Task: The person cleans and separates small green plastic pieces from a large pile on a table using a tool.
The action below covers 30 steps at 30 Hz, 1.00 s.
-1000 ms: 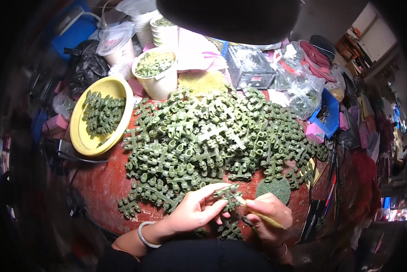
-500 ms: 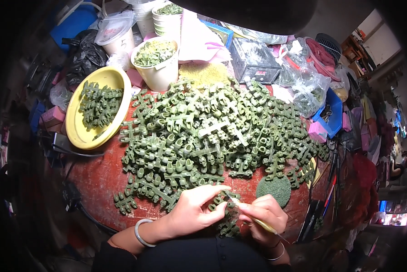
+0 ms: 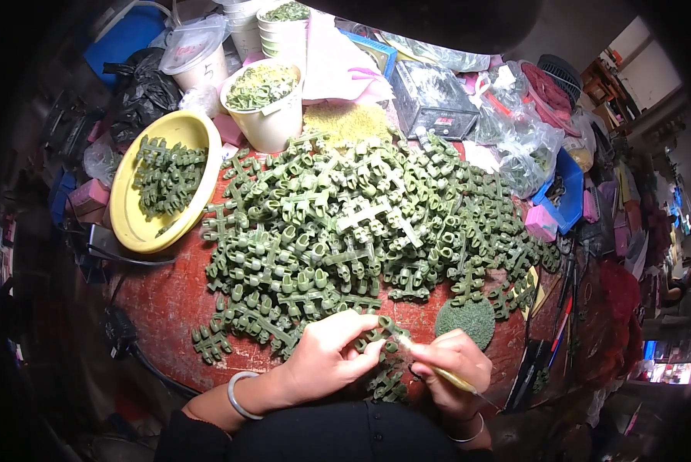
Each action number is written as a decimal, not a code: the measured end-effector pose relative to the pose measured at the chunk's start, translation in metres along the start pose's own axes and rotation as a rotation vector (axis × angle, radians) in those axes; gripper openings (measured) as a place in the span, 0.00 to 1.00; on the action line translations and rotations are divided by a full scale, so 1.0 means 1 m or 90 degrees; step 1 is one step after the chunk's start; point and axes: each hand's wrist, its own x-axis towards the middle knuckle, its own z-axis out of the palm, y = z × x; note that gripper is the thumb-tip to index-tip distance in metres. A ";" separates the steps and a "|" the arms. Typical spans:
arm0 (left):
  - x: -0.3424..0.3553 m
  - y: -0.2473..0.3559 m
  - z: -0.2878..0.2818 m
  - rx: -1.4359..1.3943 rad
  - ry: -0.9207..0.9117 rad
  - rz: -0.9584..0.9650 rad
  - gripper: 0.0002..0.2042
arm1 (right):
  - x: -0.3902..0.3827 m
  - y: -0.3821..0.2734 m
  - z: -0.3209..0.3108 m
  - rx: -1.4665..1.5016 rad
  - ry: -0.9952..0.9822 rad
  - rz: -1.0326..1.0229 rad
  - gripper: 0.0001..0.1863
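My left hand point(image 3: 332, 348) pinches a green moulded strip point(image 3: 390, 344) with small ring-like lugs, close to my body at the table's front edge. My right hand point(image 3: 455, 371) is closed round a slim tool with a yellow handle point(image 3: 455, 379). Its thin tip meets the strip near my left fingertips; the exact contact is too small to make out. Below the strip, more green pieces point(image 3: 388, 385) show between my hands. Just beyond my hands spreads a large heap of similar green strips point(image 3: 338, 231).
A yellow basin point(image 3: 122, 223) holding green strips stands at left. White buckets point(image 3: 272, 127) of green bits and a dark metal box point(image 3: 434, 100) line the back. Right of the heap are a round green pad point(image 3: 466, 323), a blue tray point(image 3: 569, 208) and several slender tools point(image 3: 565, 316).
My right hand has shifted slightly right with the tool, its tip drawn back a little. The strip in my left hand has turned slightly. The heap stays as it was.
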 end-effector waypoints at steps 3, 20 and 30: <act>0.000 0.001 0.001 -0.020 0.018 -0.020 0.11 | -0.002 0.002 -0.002 -0.106 0.077 -0.014 0.15; 0.002 -0.008 -0.006 -0.569 -0.147 -0.128 0.14 | 0.005 0.029 -0.008 -0.138 0.189 0.146 0.11; 0.003 -0.004 -0.011 -0.901 -0.194 -0.355 0.19 | 0.013 0.043 0.007 -0.363 -0.059 -0.009 0.21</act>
